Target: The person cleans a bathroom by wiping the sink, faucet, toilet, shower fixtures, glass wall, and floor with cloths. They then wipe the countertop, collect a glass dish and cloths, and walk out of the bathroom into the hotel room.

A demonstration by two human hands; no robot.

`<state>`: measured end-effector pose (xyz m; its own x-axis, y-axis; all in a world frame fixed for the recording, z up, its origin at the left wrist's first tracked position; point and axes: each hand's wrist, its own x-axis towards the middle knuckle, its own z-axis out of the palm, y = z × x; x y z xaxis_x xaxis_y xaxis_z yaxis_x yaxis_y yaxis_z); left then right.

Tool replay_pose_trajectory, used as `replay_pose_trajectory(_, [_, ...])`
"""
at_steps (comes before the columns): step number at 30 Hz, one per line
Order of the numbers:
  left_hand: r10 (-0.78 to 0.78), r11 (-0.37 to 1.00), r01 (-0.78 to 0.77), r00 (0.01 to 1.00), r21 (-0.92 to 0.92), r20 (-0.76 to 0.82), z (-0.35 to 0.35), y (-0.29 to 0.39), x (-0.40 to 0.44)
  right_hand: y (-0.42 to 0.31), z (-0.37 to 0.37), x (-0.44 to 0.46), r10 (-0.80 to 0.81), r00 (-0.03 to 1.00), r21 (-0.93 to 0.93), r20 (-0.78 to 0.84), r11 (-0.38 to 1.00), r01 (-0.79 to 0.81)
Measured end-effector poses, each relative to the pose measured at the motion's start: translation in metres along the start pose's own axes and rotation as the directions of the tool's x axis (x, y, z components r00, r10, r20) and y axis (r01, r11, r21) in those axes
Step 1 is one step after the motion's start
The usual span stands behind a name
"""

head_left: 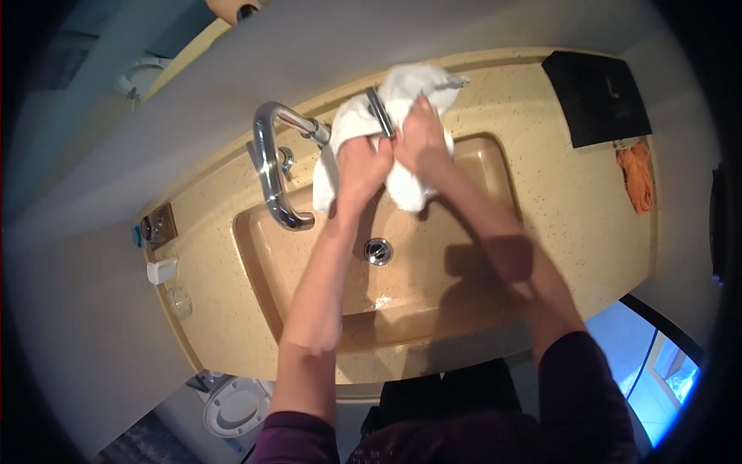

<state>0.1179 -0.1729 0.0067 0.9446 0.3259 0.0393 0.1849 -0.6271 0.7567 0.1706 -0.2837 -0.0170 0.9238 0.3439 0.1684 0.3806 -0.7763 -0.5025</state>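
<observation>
Your speckled table spans the view, and the tan basin is sunk into its middle. At twelve o'clock the white cloth bunches over the basin's far rim, its lower ends hanging inside. A black pouch lies at two, well apart, while the chrome tap arches at ten, just beside the cloth. Your right hand has its fingers clenched on the cloth; your left hand sinks its fingers under a fold, so I cannot tell how firmly they grip. Between your hands a chrome bar pokes out, perhaps the tap's lever: pulling unevenly could snag the fabric or nudge the bar, and any water started that way could soak those low ends. A slackened grip could drop them towards the drain
</observation>
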Motion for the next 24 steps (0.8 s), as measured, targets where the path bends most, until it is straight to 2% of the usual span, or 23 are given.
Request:
replay_pose_trajectory(1, [-0.093, 0.992, 0.085, 0.992, 0.09, 0.085, 0.003, 0.0, -0.007, 0.012, 0.008, -0.019, -0.159, 0.984, 0.103, -0.082, 0.981, 0.167])
replay_pose_trajectory(2, [-0.127, 0.982, 0.114, 0.988, 0.151, 0.084, 0.006, 0.0, -0.019, 0.004, 0.007, -0.033, -0.155, 0.957, 0.15, -0.247, 0.969, 0.195])
replay_pose_trajectory(3, [0.017, 0.987, -0.018, 1.0, 0.162, 0.004, 0.012, -0.013, -0.037, -0.003, 0.001, -0.044, -0.187, 0.953, 0.117, -0.239, 0.969, 0.219])
replay_pose_trajectory(4, [0.155, 0.972, -0.141, 0.986, 0.187, -0.067, 0.016, -0.022, -0.053, -0.012, -0.007, -0.058, -0.109, 0.994, 0.143, -0.006, 0.984, 0.109])
replay_pose_trajectory(5, [0.149, 0.973, -0.135, 0.986, 0.187, -0.067, 0.01, -0.017, -0.064, -0.014, -0.009, -0.071, -0.187, 0.978, 0.234, -0.094, 0.951, 0.204])
replay_pose_trajectory(6, [0.315, 0.928, -0.271, 0.938, 0.257, -0.149, 0.004, -0.013, -0.071, -0.015, -0.009, -0.078, -0.251, 0.949, 0.314, -0.192, 0.9, 0.302])
replay_pose_trajectory(7, [0.479, 0.854, -0.394, 0.85, 0.338, -0.218, -0.002, -0.01, -0.071, -0.012, -0.009, -0.077, -0.255, 0.946, 0.315, -0.199, 0.898, 0.308])
replay_pose_trajectory(8, [0.485, 0.85, -0.398, 0.846, 0.344, -0.22, -0.006, -0.009, -0.066, -0.019, -0.025, -0.068, -0.038, 0.994, 0.587, -0.103, 0.804, 0.091])
replay_pose_trajectory(9, [0.323, 0.946, -0.315, 0.932, 0.076, -0.166, -0.009, -0.01, -0.061, -0.023, -0.034, -0.063, 0.145, 0.987, 0.784, 0.064, 0.604, -0.14])
replay_pose_trajectory(10, [0.161, 0.967, -0.17, 0.985, -0.191, -0.059, -0.008, -0.011, -0.058, -0.02, -0.034, -0.058, 0.148, 0.986, 0.783, 0.076, 0.603, -0.151])
replay_pose_trajectory(11, [0.15, 0.972, -0.154, 0.988, -0.178, -0.034, -0.007, -0.003, -0.047, -0.013, -0.033, -0.046, 0.03, 0.996, 0.661, -0.086, 0.75, 0.034])
replay_pose_trajectory(12, [-0.125, 0.992, 0.127, 0.987, -0.017, 0.105, -0.007, 0.014, -0.037, -0.005, -0.032, -0.035, -0.119, 0.968, 0.486, -0.222, 0.847, 0.216])
replay_pose_trajectory(13, [0.0, 1.0, 0.0, 1.0, 0.019, 0.001, 0.004, 0.01, -0.035, -0.001, -0.019, -0.032, -0.113, 0.986, 0.368, -0.121, 0.917, 0.15])
replay_pose_trajectory(14, [0.131, 0.99, -0.124, 0.986, 0.068, -0.103, 0.015, 0.004, -0.035, -0.001, -0.022, -0.036, -0.116, 0.986, 0.364, -0.119, 0.919, 0.152])
replay_pose_trajectory(16, [0.082, 0.996, -0.078, 0.992, 0.043, -0.098, 0.018, 0.004, -0.045, -0.002, -0.033, -0.042, -0.141, 0.989, 0.456, -0.044, 0.878, 0.145])
replay_pose_trajectory(17, [0.025, 0.999, -0.023, 0.997, 0.024, -0.073, 0.017, 0.004, -0.055, -0.004, -0.046, -0.046, -0.245, 0.965, 0.417, -0.091, 0.871, 0.261])
replay_pose_trajectory(18, [0.023, 1.0, -0.022, 0.996, 0.021, -0.082, 0.015, 0.005, -0.064, 0.0, -0.052, -0.049, -0.255, 0.963, 0.415, -0.091, 0.869, 0.27])
replay_pose_trajectory(19, [-0.005, 0.971, -0.021, 0.994, -0.24, -0.106, 0.014, 0.007, -0.07, 0.006, -0.057, -0.049, -0.183, 0.978, 0.582, -0.095, 0.787, 0.204])
replay_pose_trajectory(20, [-0.035, 0.874, -0.027, 0.992, -0.485, -0.118, 0.015, 0.01, -0.072, 0.012, -0.061, -0.047, -0.11, 0.99, 0.726, -0.083, 0.674, 0.136])
replay_pose_trajectory(21, [-0.163, 0.841, 0.098, 0.984, -0.532, -0.076, 0.005, 0.015, -0.07, 0.011, -0.077, -0.041, -0.097, 0.99, 0.654, -0.106, 0.743, 0.143])
replay_pose_trajectory(22, [-0.273, 0.717, 0.244, 0.96, -0.653, 0.06, -0.006, 0.017, -0.069, 0.007, -0.088, -0.028, -0.114, 0.989, 0.702, -0.098, 0.696, 0.15])
replay_pose_trajectory(24, [-0.311, 0.427, 0.231, 0.945, -0.874, 0.098, -0.011, 0.005, -0.055, -0.005, -0.106, 0.001, -0.305, 0.952, 0.546, -0.005, 0.797, 0.258])
